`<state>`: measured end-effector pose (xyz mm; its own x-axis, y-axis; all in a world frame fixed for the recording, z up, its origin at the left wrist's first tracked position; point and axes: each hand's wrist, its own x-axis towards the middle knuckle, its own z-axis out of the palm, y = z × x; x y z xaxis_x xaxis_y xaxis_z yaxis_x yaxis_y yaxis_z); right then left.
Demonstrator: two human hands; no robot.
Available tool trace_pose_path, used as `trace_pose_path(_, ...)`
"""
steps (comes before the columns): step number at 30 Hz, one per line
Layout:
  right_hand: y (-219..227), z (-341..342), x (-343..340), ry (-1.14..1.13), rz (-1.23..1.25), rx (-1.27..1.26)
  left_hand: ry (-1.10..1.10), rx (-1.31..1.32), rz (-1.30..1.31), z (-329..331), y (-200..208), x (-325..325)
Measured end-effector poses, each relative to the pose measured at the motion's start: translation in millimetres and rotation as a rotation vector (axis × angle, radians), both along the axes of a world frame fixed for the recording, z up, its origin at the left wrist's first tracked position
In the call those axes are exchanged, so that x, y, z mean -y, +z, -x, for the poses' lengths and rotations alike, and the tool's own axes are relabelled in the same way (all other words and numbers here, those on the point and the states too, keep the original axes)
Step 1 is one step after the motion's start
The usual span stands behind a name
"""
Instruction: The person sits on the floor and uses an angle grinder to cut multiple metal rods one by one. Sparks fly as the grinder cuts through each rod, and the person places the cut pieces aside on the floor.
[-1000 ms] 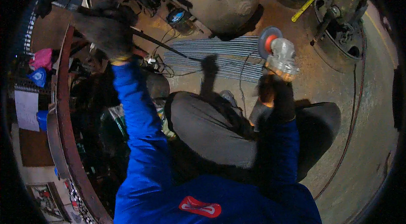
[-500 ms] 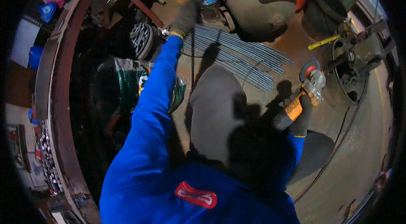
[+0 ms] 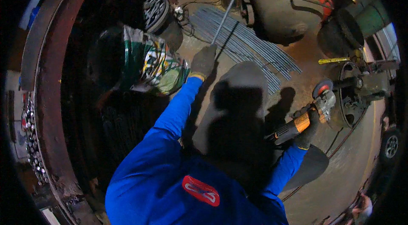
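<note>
My left hand [image 3: 202, 61], in a dark glove with a yellow cuff, is closed round the lower end of a long grey metal rod [image 3: 229, 10]. The rod slants up and away to the right, over a bundle of similar rods [image 3: 255, 46] on the floor. In my gloved right hand [image 3: 313, 128] is an orange and black angle grinder [image 3: 301, 123], gripped near its metal head. Its disc [image 3: 323, 88] points away from me, apart from the rods. Whether the disc spins cannot be told. My bent knee [image 3: 240, 82] lies between both hands.
A large rounded tank [image 3: 280, 10] stands beyond the rods. At right are a vise-like metal fixture [image 3: 372, 82], a yellow bar [image 3: 333, 60] and a floor cable [image 3: 335, 150]. Left are a plastic bag [image 3: 163, 61], a bucket of metal pieces [image 3: 156, 10] and a reddish beam [image 3: 55, 93].
My left hand has come back toward me with the rod, which now tilts right. The grinder stays in my right hand, slightly lower and to the right in view. The whole view has shifted.
</note>
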<state>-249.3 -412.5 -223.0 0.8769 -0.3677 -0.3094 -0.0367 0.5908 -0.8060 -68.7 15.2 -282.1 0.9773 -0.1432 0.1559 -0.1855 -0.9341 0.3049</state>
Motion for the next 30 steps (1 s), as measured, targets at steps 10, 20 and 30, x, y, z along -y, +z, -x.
trace_pose_path(10, 21, 0, -16, 0.095, 0.019, -0.022, 0.441, -0.492, -0.077, 166, -108, -64)
trace_pose_path(20, 29, -1, -20, 0.127, 0.139, -0.052, 0.475, -0.437, -0.080, 240, -148, -70)
trace_pose_path(30, 19, 2, -16, 0.003, 0.135, -0.159, 0.507, -0.616, -0.011, 255, -133, -72)
